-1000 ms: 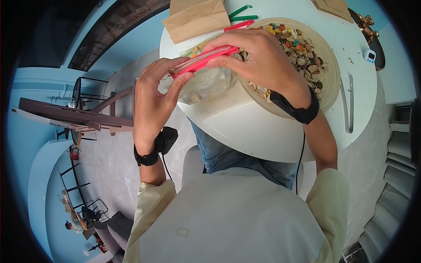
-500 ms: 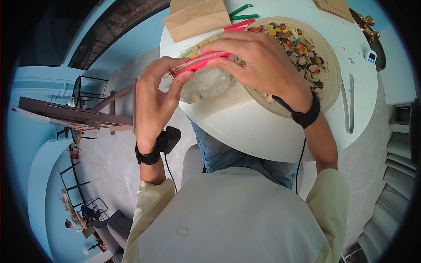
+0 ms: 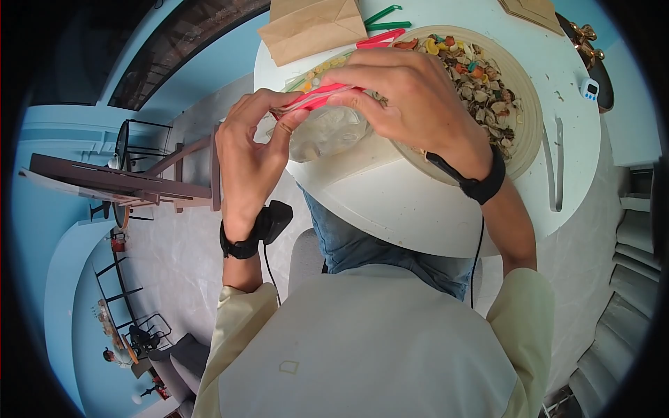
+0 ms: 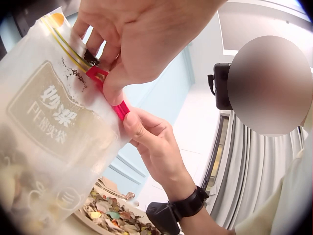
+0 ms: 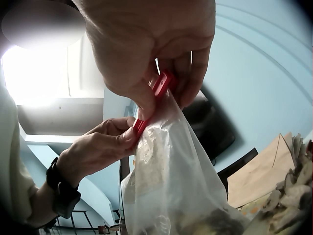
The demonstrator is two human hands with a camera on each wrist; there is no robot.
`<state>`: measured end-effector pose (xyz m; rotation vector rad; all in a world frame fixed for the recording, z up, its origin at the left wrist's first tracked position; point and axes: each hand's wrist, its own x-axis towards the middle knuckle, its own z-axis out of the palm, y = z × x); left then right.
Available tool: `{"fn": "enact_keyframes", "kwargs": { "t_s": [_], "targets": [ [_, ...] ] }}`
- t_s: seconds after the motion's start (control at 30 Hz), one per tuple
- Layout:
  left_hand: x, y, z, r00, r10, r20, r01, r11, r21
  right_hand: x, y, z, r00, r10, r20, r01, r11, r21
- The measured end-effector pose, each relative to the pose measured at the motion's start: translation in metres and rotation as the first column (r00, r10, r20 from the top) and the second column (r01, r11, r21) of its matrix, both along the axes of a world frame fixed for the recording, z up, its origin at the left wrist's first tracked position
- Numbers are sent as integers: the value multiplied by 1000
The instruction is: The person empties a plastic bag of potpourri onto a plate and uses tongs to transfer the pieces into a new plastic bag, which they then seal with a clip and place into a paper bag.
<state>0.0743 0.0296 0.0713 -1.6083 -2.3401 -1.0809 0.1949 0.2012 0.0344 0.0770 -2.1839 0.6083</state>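
Above the near part of the white surface (image 3: 411,216), both hands hold one red sealing clip (image 3: 320,99) across the top of a translucent plastic bag (image 3: 327,134). The left hand (image 3: 252,157) grips the left end of the clip, thumb on the near side, fingers curled over the far side. The right hand (image 3: 425,104) pinches the opposite end between thumb and fingers. Whether the clip is fully locked cannot be told. The bag extends below the clip; printed characters mark its face, and mixed dried pieces fill its lower portion. Whether its base bears on the surface is not clear. To the right of the bag, a round beige tray (image 3: 533,132) carries loose dried pieces (image 3: 496,104), mostly brown and pale, with some orange, yellow and green. Beyond the hands lie a brown paper bag (image 3: 313,31), green strips (image 3: 387,26) and red strips (image 3: 380,38). Metal tongs (image 3: 555,167) lie right of the tray; a small timer (image 3: 590,88) is positioned near the surface's right edge.
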Motion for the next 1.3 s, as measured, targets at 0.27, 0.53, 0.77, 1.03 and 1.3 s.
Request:
{"fn": "enact_keyframes", "kwargs": {
  "t_s": [0.27,0.53,0.77,1.03,1.3],
  "targets": [
    [0,1,-9,1000,26,8,-26,998,59,0,2,-1,1000,-9,-6,9,1000,9],
    [-2,2,-6,997,-62,-52,62,998,-17,1,2,1,993,53,107,-55,998,17],
    [5,0,4,996,-92,-19,92,996,-19,-2,4,-4,999,44,32,-44,999,6],
    [-3,-9,1,996,-83,-29,82,995,-55,1,1,-4,996,14,84,-17,999,39],
    [-8,-11,-8,991,-116,-58,114,993,-40,8,-8,5,998,-25,50,20,996,90]
  ]
}}
